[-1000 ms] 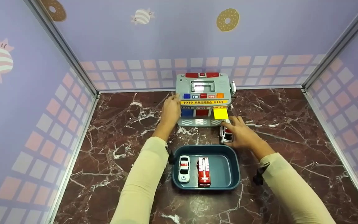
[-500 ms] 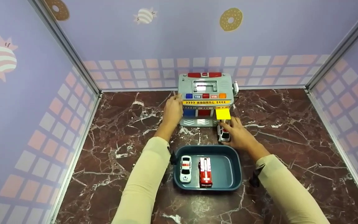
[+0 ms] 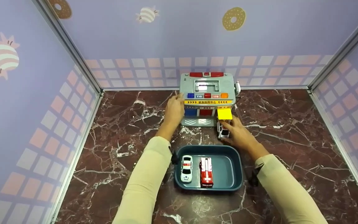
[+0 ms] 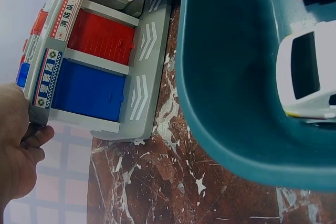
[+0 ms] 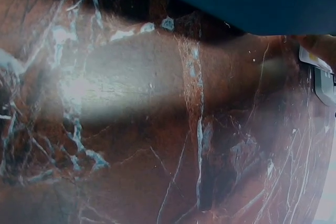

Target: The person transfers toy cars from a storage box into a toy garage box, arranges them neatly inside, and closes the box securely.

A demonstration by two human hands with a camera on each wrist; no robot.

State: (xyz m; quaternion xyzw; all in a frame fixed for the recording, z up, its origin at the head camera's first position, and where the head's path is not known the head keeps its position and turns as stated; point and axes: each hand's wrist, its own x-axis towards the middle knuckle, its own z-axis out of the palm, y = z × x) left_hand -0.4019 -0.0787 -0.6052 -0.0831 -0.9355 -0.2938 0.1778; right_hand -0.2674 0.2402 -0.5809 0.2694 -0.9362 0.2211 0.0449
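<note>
Patterned purple walls [image 3: 172,37] close off the top and both sides of the head view, and a toy station [image 3: 208,99] stands against the back one on the marbled worktop [image 3: 129,121]. A yellow flap [image 3: 224,114] juts out over its right-hand bay, covering the upper end of the white toy vehicle [image 3: 223,132] just below, right of centre in the frame. The right hand [image 3: 242,133] pinches that vehicle, its fingers drawn in against the side; the left hand [image 3: 175,110] grips the station's left edge with bent fingers. Close below them in the frame, the wall of the tray stands near the vehicle. Readable on the station are 110, 119 and a yellow band with 紧急指挥中心; the left wrist view adds 警察局 by the blue door [image 4: 89,90] and 消防队 by the red door [image 4: 101,36]. Lettering on the vehicle's side is too small to read. The dark teal tray [image 3: 224,169], lower centre, contains a white police car [image 3: 186,169] on its left and a red fire truck [image 3: 206,172] near its middle, well apart from its right wall.
</note>
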